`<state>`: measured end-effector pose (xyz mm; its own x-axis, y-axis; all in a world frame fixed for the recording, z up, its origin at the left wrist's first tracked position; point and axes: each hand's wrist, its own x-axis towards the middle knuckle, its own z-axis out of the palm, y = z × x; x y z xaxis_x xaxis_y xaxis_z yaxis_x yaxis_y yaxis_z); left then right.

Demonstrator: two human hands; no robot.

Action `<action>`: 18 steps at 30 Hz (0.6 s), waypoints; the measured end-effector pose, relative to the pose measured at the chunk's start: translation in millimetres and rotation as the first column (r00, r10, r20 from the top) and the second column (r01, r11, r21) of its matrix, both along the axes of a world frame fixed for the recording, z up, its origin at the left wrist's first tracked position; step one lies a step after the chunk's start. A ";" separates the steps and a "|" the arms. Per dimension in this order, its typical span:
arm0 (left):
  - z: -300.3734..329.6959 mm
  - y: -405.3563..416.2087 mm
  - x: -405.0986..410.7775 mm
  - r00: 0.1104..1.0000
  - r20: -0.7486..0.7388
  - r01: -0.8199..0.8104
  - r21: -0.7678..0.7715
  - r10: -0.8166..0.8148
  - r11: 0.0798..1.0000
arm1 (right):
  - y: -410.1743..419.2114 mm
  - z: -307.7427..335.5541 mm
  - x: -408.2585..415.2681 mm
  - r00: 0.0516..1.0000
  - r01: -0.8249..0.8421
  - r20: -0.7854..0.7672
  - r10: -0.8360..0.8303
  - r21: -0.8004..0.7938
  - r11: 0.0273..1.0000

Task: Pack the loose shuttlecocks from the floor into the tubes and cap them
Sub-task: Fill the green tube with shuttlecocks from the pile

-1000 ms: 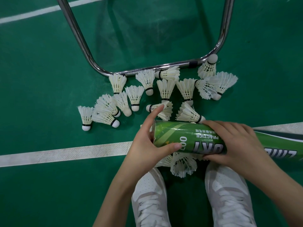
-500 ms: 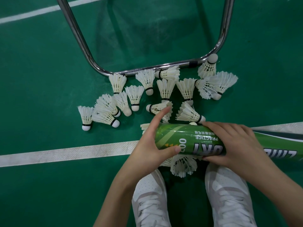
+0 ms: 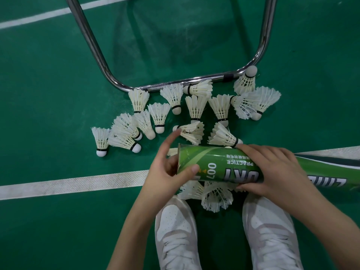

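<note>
A long green shuttlecock tube (image 3: 220,165) lies level above my white shoes, its open left end toward my left hand (image 3: 169,172). That hand cups the tube's mouth, thumb resting on the tube's side and index finger stretched up and away; the other fingers are partly hidden at the mouth. My right hand (image 3: 272,170) grips the tube round its middle from above. Several loose white feather shuttlecocks (image 3: 196,108) lie scattered on the green floor beyond the tube, and two more shuttlecocks (image 3: 216,195) sit under it between my shoes. No cap shows.
A chrome tube frame (image 3: 185,82) bends in a U on the floor just behind the shuttlecocks. A white court line (image 3: 78,184) crosses the floor from the left under the tube. My two white shoes (image 3: 175,230) stand at the bottom.
My left index finger has lifted off the tube's end and the hand has drawn slightly left, uncovering the rim. The right hand and the tube have hardly moved.
</note>
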<state>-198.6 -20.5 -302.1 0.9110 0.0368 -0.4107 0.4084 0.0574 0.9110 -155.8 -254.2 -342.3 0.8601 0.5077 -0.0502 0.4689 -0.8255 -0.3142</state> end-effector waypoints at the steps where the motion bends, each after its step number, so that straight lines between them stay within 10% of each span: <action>1: 0.2 2.6 0.3 0.999 0.012 -0.046 -0.002 0.046 0.999 | 0.3 0.7 0.8 1.000 0.006 -0.001 -0.006 0.004 1.000; 18: -59.1 17.2 -9.8 0.960 -0.010 -0.251 0.401 0.278 0.881 | 0.5 0.2 1.0 0.999 0.023 -0.022 -0.024 -0.008 1.000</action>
<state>-208.4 -3.3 -361.1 0.8165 0.4431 -0.3701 0.4871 -0.1845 0.8536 -154.8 -253.7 -342.2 0.8704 0.4869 -0.0731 0.4423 -0.8385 -0.3181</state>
